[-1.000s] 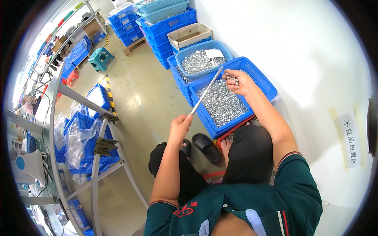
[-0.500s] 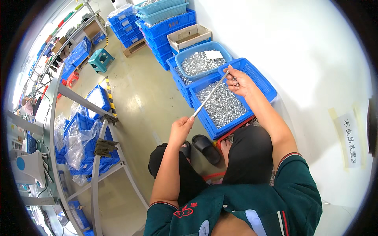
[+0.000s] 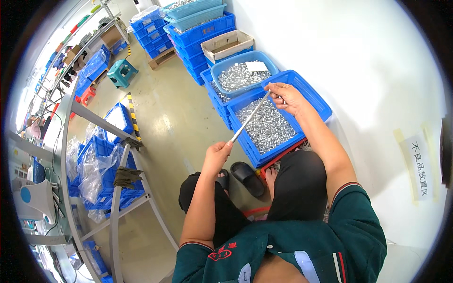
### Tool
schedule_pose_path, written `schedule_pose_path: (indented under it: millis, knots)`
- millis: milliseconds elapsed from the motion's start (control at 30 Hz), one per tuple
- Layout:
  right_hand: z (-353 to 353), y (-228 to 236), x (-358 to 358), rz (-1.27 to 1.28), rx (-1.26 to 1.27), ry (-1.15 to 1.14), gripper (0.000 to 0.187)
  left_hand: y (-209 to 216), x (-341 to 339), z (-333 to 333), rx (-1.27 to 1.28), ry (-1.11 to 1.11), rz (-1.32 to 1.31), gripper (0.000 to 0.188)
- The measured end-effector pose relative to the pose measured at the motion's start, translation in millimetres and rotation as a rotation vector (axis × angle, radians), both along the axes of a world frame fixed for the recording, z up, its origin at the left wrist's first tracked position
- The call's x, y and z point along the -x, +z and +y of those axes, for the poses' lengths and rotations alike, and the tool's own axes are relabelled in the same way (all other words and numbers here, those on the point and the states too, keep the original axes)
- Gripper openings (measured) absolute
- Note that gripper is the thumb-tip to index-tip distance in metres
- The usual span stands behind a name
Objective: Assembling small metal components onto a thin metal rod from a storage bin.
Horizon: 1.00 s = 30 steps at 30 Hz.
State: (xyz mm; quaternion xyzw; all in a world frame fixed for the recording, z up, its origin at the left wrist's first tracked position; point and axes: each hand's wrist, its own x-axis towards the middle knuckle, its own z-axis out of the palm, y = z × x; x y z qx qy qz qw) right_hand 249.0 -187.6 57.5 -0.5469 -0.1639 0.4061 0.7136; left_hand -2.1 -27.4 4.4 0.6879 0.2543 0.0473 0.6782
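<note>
My left hand is closed around the lower end of a thin, pale metal rod. The rod slants up and away to my right hand, whose thumb and fingertips pinch together at its far tip. Small shiny metal parts show partly among the curled right fingers; their exact kind is too small to tell. Beneath the rod and right hand is a blue plastic crate, filled with many small silvery metal parts.
Behind the crate stand a light-blue basket of similar parts, a whitish open box and stacked blue crates. A blue perforated basket adjoins the wall. At left are a metal frame and plastic-wrapped crates. A black slipper lies below.
The right fingers have shifted slightly left and now close over the rod's far tip, with the small parts less visible. The left hand and rod have barely moved.
</note>
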Motion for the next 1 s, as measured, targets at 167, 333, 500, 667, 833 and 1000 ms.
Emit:
schedule_pose_path:
  millis: [167, 333, 500, 667, 833, 1000]
  knots:
    - [-0.6, 1.6, 0.9, 0.253, -0.15, 0.037, 0.025, 5.1, 0.1, -1.1, 0.015, 0.008, 0.048, 0.034]
    - [-2.2, 3.0, -1.0, 0.123, -0.127, 0.063, 0.027, 5.8, 0.0, 0.0, 0.045, -0.007, 0.038, 0.033]
    - [11.2, 9.6, 20.0, -0.226, 0.178, 0.021, 0.023, 6.2, -3.0, -1.9, 0.077, -0.003, 0.004, 0.034]
    - [32.5, -7.5, 39.2, -0.222, 0.338, 0.252, 0.023, 3.2, -12.7, -6.3, 0.171, 0.043, 0.037, 0.034]
    - [27.4, -7.6, 36.5, 0.031, 0.21, 0.405, 0.023, 0.2, -18.2, -7.1, 0.188, 0.073, 0.015, 0.034]
    - [19.3, -37.1, 1.5, 0.537, 0.113, 0.051, 0.017, 2.0, -14.4, 0.1, 0.216, 0.113, 0.023, 0.035]
